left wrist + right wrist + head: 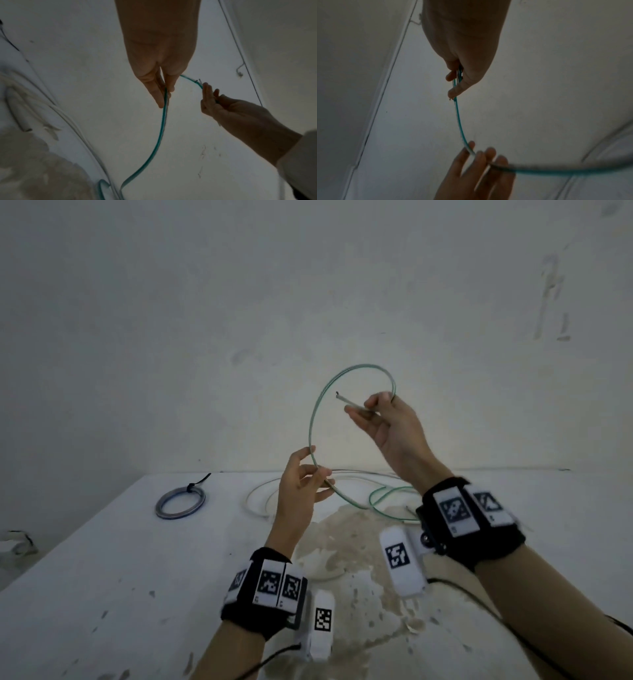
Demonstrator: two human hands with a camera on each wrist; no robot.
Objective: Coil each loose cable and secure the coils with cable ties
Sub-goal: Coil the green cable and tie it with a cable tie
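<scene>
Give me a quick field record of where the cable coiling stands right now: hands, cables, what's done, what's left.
left hand: pinches the green cable low on the loop
right hand: grips the green cable near its cut end, top of the loop
green cable: one raised loop between the hands; the rest trails loose on the table
white cable: loose on the table, uncoiled
blue coil: lies on the table at left, tied with a black cable tie
left to do: finish and tie green, then white
</scene>
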